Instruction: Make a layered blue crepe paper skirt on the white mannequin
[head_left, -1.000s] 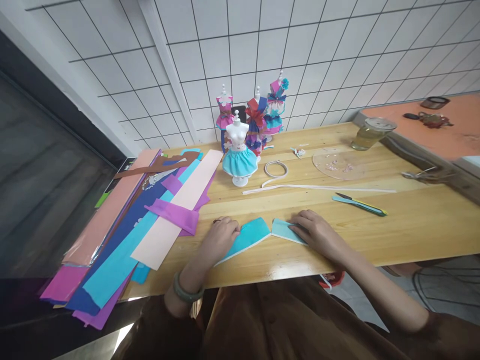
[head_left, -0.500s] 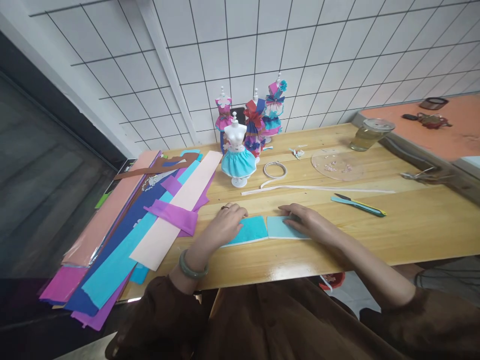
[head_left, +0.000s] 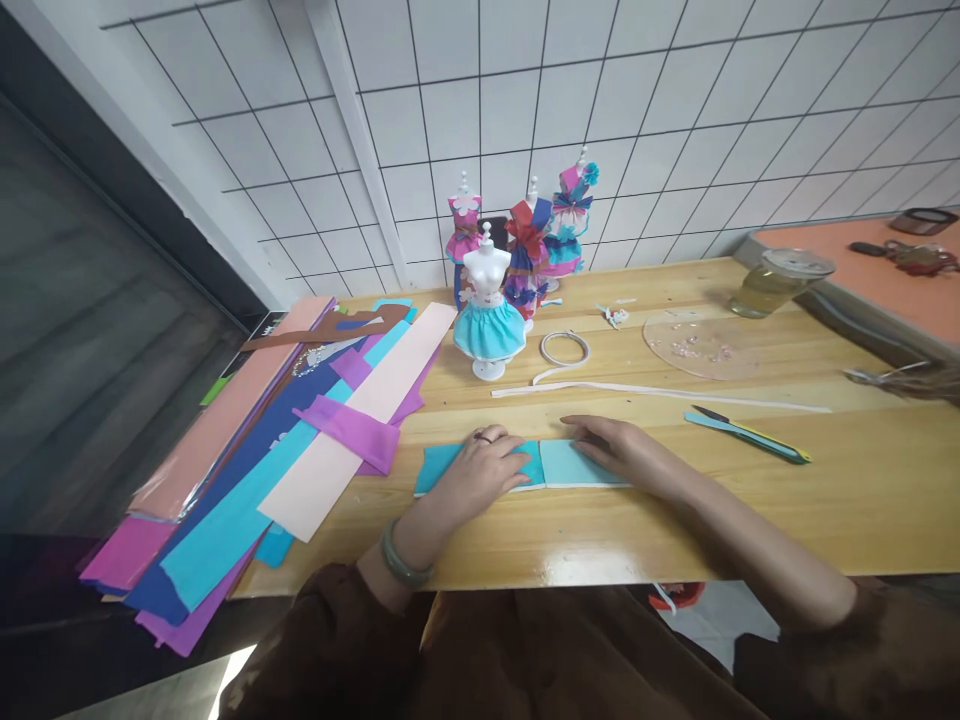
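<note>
On the table in front of me lie two crepe-paper-like rectangles, a turquoise piece [head_left: 437, 464] at left and a paler blue piece [head_left: 564, 464] at right. They meet edge to edge, and each has a white strip along its near edge. My left hand [head_left: 491, 465] rests flat on the turquoise piece, fingertips close to the seam. Over the pale blue piece lies my right hand [head_left: 619, 448], fingers stretched out and covering its far right part. Behind them stands a small white dress form [head_left: 487, 270] with a gathered turquoise skirt [head_left: 490, 330].
Coloured paper strips [head_left: 352, 390] are piled at left. A roll of white tape [head_left: 565, 349], a long white strip [head_left: 660, 391] and a craft knife [head_left: 757, 438] lie beyond my hands. Dressed forms [head_left: 529, 250], a clear plate [head_left: 701, 345] and a glass jar [head_left: 776, 285] stand farther back.
My left hand has slid right along the turquoise piece toward the seam, baring its left end. My right hand stays on the pale blue piece. The view has turned slightly left.
</note>
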